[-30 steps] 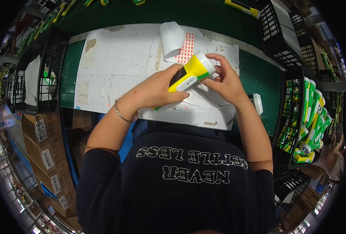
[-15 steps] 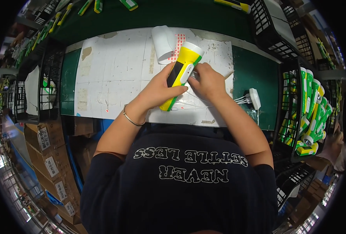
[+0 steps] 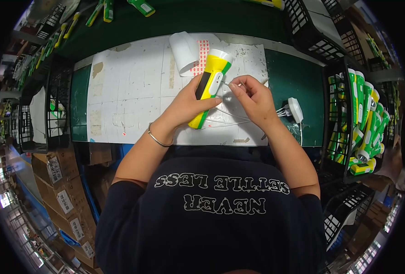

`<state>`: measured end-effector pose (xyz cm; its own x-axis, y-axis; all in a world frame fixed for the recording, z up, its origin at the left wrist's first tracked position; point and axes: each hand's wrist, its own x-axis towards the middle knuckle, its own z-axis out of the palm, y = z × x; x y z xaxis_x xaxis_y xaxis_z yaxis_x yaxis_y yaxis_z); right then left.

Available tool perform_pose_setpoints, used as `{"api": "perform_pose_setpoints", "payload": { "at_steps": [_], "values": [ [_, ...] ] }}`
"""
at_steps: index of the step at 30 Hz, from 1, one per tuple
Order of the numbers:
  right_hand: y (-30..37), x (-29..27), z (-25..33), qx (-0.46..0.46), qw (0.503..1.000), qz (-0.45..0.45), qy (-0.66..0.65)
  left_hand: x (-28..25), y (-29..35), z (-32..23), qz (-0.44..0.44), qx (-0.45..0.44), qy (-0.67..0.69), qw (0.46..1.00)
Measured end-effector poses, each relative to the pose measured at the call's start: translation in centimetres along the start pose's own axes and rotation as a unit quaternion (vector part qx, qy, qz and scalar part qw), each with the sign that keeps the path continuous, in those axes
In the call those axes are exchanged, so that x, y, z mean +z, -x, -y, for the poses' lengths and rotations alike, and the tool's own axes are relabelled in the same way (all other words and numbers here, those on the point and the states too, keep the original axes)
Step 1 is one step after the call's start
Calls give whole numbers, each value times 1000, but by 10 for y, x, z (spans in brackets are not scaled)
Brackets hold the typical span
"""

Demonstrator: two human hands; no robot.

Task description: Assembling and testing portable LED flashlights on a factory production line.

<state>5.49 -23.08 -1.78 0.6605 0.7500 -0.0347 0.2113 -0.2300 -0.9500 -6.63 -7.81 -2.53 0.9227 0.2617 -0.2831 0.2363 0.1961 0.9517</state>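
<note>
My left hand (image 3: pixel 187 101) is wrapped round a yellow and green flashlight (image 3: pixel 208 86) with a white head, held at a tilt above the white-covered work surface (image 3: pixel 129 86). A white side panel with a small switch and a dark panel show on its body. Just right of that side panel, my right hand (image 3: pixel 253 98) is closed in a pinch on something thin and pale, too small to name. Thin white cables (image 3: pixel 232 115) pass below my right hand, leading from a white round charger (image 3: pixel 295 110) towards the flashlight's lower end; their left ends are partly hidden.
A curled white sheet (image 3: pixel 184 52) lies beside a red-marked sticker sheet (image 3: pixel 202 55) at the back. The right black crate (image 3: pixel 348 123) holds several flashlights; another black crate (image 3: pixel 58 102) stands left. More flashlights (image 3: pixel 141 7) lie at the far edge. Cardboard boxes (image 3: pixel 65 196) are lower left.
My right hand has drawn back slightly from the flashlight and turned, so its pinching fingers now show. The left hand still holds the flashlight in nearly the same place.
</note>
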Motion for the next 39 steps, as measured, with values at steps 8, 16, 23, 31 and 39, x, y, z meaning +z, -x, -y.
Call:
{"api": "perform_pose_setpoints", "payload": {
  "at_steps": [8,16,23,31,39],
  "values": [
    [0,-8,-3,-7,999,-4,-33,7,-3,0,14,34,-69,997],
    [0,2,-12,25,998,-19,-54,17,0,4,-114,157,-335,922],
    [0,5,-7,80,987,3,-139,17,0,5,-127,188,-372,900],
    [5,-24,-19,-13,996,-4,-86,-29,0,-42,42,16,-218,975],
    [2,-56,42,-19,980,40,-195,-44,10,-76,248,41,-284,925]
  ]
}}
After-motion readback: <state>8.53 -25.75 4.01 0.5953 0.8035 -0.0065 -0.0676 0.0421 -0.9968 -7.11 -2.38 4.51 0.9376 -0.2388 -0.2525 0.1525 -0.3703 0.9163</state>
